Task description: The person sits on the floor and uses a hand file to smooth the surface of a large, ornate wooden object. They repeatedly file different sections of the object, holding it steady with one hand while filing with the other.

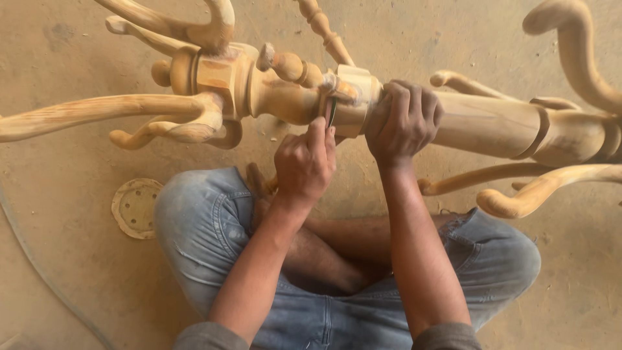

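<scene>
Round disc (135, 207) lies on the dusty floor (58, 259) at left. Left hand (306, 162) pinches a folded sandpaper strip (332, 111) into a groove of the wooden post (285, 97), lying sideways above the crossed legs. Right hand (403, 120) wraps closed around the post just beside it.

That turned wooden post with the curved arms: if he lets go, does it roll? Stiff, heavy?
The wooden post is probably stiff and heavy: thick solid timber. Rolling looks unlikely, since the curved arms stick out all round. The right hand grips it firmly; bare wood probably isn't slippery.
</scene>
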